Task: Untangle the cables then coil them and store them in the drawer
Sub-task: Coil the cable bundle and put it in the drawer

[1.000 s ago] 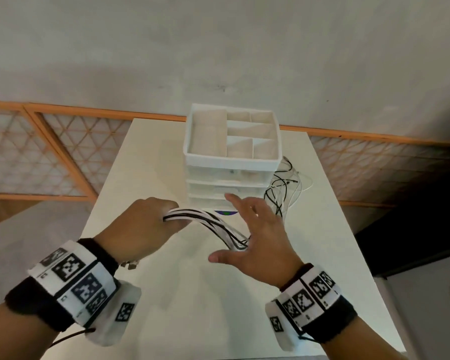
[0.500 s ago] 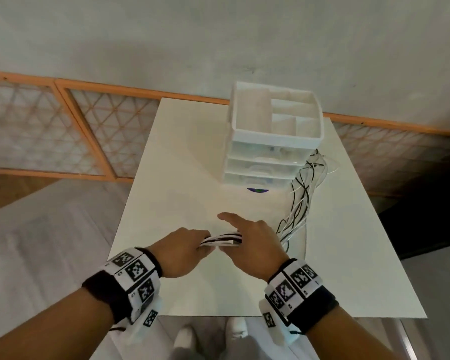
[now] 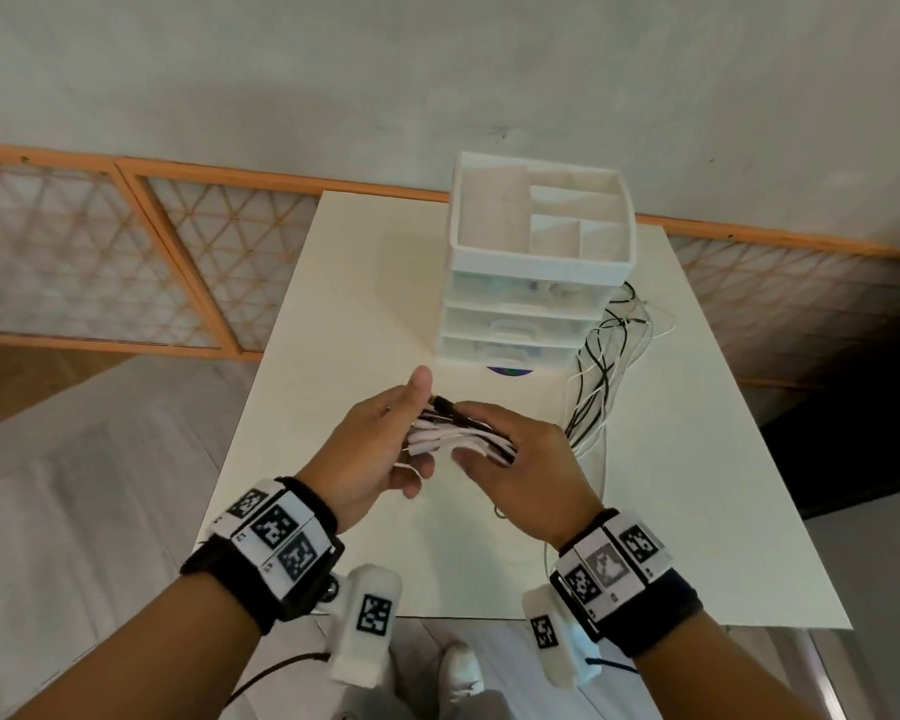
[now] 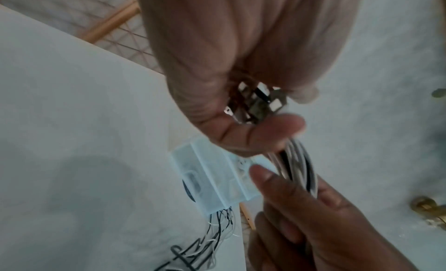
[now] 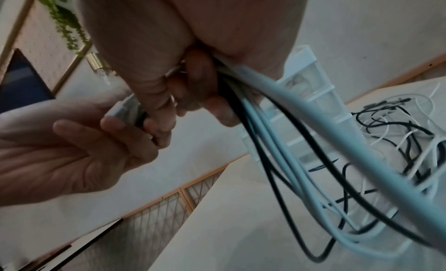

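Note:
Above the white table (image 3: pixel 333 324), both hands hold a bunch of black and white cables (image 3: pixel 458 433). My left hand (image 3: pixel 380 449) pinches the plug ends (image 4: pixel 255 105), thumb up. My right hand (image 3: pixel 520 459) curls its fingers (image 5: pixel 193 95) round the strands (image 5: pixel 277 141) just right of the left. From there the cables run down to a loose tangle (image 3: pixel 604 366) on the table, right of the white drawer unit (image 3: pixel 536 304). The tangle (image 5: pixel 398 132) also shows in the right wrist view. All three drawers look closed.
The drawer unit carries an open divided tray (image 3: pixel 463 210) on top. A dark disc (image 3: pixel 507 371) peeks from under its front. Orange-framed lattice panels (image 3: pixel 126 262) run behind the table. The table's front edge (image 3: pixel 489 618) lies under my wrists.
My right hand, open and spread over the cables a second ago, now grips them beside my left. Both hands have drawn the bunch together and back from the drawer unit.

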A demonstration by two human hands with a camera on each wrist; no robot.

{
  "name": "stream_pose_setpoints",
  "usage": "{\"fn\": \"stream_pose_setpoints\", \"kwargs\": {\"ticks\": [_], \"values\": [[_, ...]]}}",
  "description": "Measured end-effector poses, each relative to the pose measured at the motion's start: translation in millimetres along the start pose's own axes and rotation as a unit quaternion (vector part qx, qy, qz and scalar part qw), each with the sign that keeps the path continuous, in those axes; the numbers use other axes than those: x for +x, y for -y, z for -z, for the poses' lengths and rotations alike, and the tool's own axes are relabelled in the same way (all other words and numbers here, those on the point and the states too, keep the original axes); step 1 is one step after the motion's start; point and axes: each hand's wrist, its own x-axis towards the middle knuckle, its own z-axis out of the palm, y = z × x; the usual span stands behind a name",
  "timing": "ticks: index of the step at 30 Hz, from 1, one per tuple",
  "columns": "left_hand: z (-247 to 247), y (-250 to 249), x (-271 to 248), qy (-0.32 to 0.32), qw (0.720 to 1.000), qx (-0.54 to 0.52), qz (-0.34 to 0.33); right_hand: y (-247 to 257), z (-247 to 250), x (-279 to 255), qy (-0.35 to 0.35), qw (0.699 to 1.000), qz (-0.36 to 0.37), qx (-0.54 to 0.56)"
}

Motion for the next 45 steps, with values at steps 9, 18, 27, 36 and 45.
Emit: {"fn": "stream_pose_setpoints", "kwargs": {"ticks": [9, 18, 27, 36, 45], "values": [[-25.3, -15.5, 5.5, 0.019, 1.0, 0.012, 0.0, 4.4, 16.8, -3.2, 0.019, 0.995, 0.092, 0.04], [-31.9, -24.7, 8.9, 0.002, 0.999, 0.029, -0.019, -4.3, 14.2, 2.6, 0.045, 0.998, 0.036, 0.03], [-9.4, -57.2, 1.9, 0.021, 0.995, 0.061, -0.071, -66.3, 35.9, 2.7, 0.119, 0.958, -0.1, -0.241], [9.2, -60.0, -2.7, 0.002, 0.991, 0.091, -0.094, -63.4, 31.4, 19.3, 0.24, 0.889, -0.16, -0.356], [20.0, -59.5, 5.2, -0.001, 0.99, 0.067, -0.122, -105.3, 50.0, 55.1, 0.079, 0.904, -0.268, -0.324]]}}
